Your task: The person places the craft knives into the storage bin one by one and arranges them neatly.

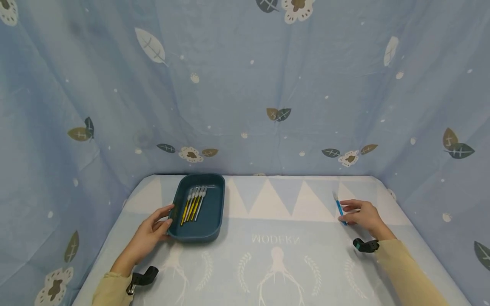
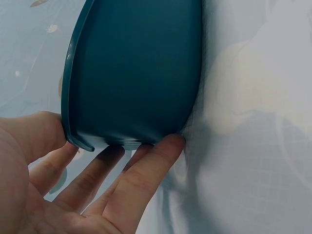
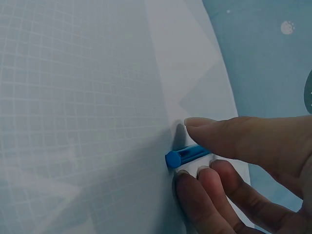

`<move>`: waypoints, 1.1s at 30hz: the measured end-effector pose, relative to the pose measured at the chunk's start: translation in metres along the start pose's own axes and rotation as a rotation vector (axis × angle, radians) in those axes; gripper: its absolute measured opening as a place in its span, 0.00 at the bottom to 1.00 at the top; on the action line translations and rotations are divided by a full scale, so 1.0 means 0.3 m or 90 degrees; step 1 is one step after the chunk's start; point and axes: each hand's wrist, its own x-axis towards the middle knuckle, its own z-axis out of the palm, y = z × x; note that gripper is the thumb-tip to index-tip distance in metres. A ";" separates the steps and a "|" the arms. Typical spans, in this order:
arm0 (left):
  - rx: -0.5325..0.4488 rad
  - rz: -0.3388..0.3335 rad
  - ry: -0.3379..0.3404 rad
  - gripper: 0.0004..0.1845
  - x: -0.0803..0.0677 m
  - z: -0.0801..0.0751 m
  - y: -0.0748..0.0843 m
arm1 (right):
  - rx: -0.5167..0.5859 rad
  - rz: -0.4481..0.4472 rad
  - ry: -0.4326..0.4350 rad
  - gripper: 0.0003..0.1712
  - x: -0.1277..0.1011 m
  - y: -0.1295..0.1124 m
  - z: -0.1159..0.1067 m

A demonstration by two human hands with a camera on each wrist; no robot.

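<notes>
Blue pen's [image 3: 187,155] butt end shows only at right wrist

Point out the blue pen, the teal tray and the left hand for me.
blue pen [image 1: 339,208]: head view, middle of its barrel.
teal tray [image 1: 216,212]: head view, bare floor by the right wall.
left hand [image 1: 150,233]: head view, back of the hand.

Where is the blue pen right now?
In the head view the blue pen lies on the table's right side, under the fingertips of the right hand, far from the teal tray.
</notes>
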 end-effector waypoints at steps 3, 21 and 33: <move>0.001 0.001 0.005 0.32 0.002 0.000 0.001 | -0.012 -0.002 -0.004 0.38 0.005 -0.011 -0.003; -0.004 0.002 0.004 0.31 -0.004 0.003 -0.006 | -0.002 0.012 -0.028 0.33 0.017 -0.040 -0.009; 0.002 0.004 0.005 0.31 -0.006 0.005 0.001 | -0.001 0.030 -0.022 0.32 0.020 -0.042 -0.010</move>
